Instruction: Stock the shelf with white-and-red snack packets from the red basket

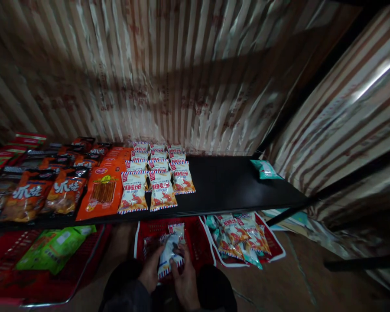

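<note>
Both my hands are low in front of me, over a red basket (195, 234) on the floor. Between them is a small snack bag (171, 249), white with a striped edge. My left hand (151, 268) grips its left side, and my right hand (184, 277) closes on its lower right. Another bag of the kind shows just behind it. On the black shelf (221, 182) above stand rows of matching white snack bags (162, 190) with red lettering, the front row facing me.
Orange packets (102, 190) and black-and-orange bags (65, 190) fill the shelf's left. A teal bag (265, 169) lies at its right end. A second basket (279, 255) holds several snack bags; a left basket (94, 255) holds a green bag (55, 249). Black posts frame the right.
</note>
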A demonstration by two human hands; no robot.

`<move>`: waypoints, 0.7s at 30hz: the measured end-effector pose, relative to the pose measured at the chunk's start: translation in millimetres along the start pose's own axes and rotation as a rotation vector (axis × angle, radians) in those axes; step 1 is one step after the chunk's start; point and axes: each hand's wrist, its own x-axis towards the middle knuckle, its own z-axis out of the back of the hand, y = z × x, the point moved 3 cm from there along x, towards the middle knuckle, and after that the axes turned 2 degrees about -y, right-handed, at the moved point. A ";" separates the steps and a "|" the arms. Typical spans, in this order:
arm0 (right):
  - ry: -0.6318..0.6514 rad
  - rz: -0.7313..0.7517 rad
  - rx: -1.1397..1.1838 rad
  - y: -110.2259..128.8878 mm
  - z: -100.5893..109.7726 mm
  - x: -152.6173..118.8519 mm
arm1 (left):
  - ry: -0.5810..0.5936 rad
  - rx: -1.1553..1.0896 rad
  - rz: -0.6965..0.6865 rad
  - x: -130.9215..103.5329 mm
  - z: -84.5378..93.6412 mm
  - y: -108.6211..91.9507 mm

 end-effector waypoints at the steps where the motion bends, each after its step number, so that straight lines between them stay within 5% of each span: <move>1: 0.001 0.013 0.005 6.3 3.5 -6.6 | 0.050 -0.025 -0.005 -8.5 -1.6 -2.5; 9: -0.014 0.054 0.176 50.4 33.1 -43.2 | 0.019 0.060 -0.392 -80.5 0.6 -28.5; 21: 0.042 -0.336 0.777 78.9 38.4 -38.2 | 0.163 0.192 -0.612 -138.6 -8.6 -41.1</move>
